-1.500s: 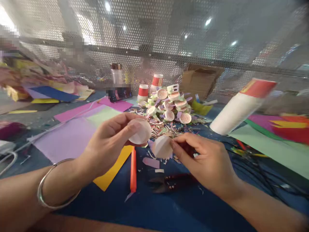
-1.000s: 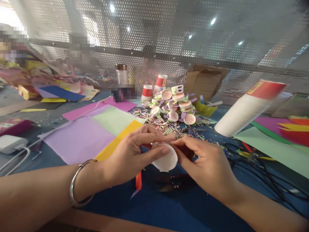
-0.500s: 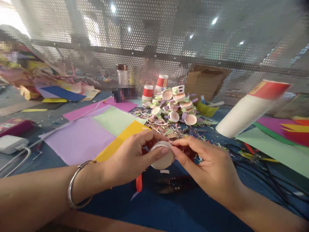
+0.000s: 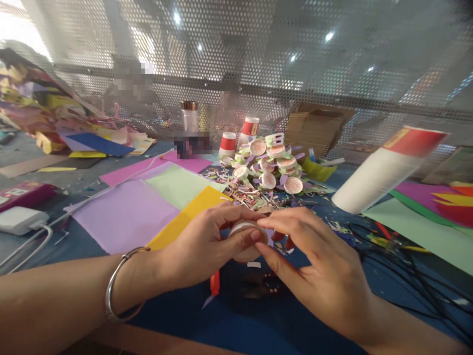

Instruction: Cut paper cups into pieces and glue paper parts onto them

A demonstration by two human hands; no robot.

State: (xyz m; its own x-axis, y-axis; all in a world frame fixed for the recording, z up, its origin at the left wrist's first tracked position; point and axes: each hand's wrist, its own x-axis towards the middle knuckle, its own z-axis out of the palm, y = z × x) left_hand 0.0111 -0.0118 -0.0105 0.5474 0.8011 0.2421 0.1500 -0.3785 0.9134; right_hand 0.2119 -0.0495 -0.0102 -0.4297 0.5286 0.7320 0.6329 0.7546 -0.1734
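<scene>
1. Blue tabletop (image 4: 258,325) spreads before one perforated metal screen (image 4: 266,44).
2. One white paper disc (image 4: 247,255) is held above the table between both hands, flat face tilted toward the person; it is round, so its long axis cannot be told.
3. Left hand (image 4: 201,246) pinches it, thumb across its face; right hand (image 4: 328,276) touches its right edge, fingers curved.
4. Earlier, each hand held a separate white piece; now they meet around one disc.
5. Beyond: one craft pile (image 4: 268,165), two standing red-and-white paper cups (image 4: 228,143), one leaning cup stack (image 4: 384,170).
</scene>
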